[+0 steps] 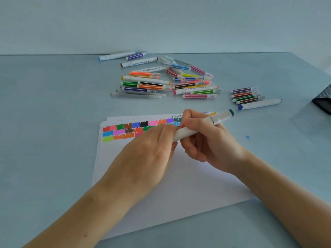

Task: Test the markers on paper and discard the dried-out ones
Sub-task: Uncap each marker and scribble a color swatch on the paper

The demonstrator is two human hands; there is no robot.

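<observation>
A pale blue-grey bench [53, 122] fills most of the view, its far edge running straight across at 12 o'clock. Behind it rises a plain wall [161, 20] of nearly the same pale blue. At 3 o'clock, cut off by the frame edge, a dark case [323, 100] with a fine dotted pattern rests on the bench. A small blue ink spot [247, 137] marks the bench surface between centre and 3 o'clock.

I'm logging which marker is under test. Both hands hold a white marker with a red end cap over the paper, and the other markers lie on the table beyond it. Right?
Not quite. In the head view, the white marker held by the left hand and right hand has a dark green end cap, not red. The rest stands.
</observation>
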